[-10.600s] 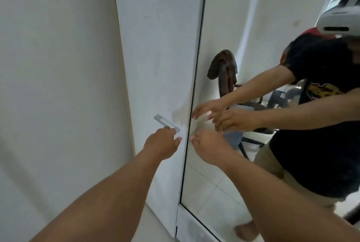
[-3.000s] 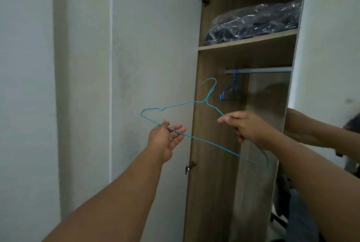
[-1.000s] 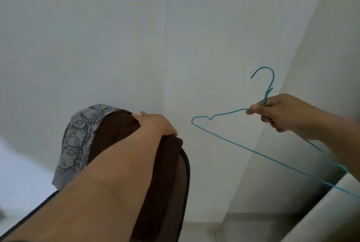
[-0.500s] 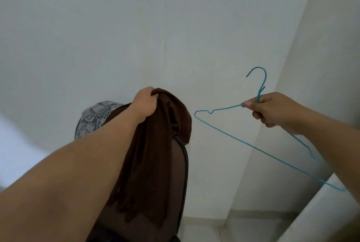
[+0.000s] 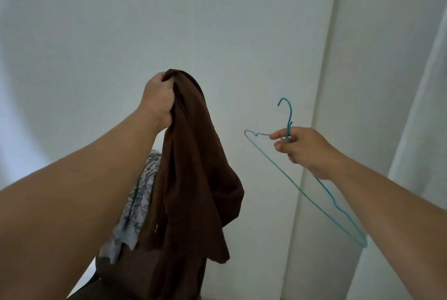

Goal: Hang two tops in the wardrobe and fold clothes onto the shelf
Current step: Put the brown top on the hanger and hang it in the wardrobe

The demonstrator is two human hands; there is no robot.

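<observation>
Left hand: our left hand (image 5: 158, 96) clenches the bunched top of a dark brown fabric top (image 5: 193, 191), lifting it so it hangs down in folds.
Right hand: our right hand (image 5: 303, 148) pinches the neck of a thin teal wire hanger (image 5: 289, 175), hook upward, well apart from the brown top.
Behind the top: we see a grey patterned cloth (image 5: 137, 205) touching it at lower left.
Backdrop: we face a plain white wall (image 5: 217, 21).

The left hand (image 5: 158, 96) grips a raised brown top (image 5: 193, 179); the right hand (image 5: 306, 150) pinches a blue wire hanger (image 5: 287, 174).
</observation>
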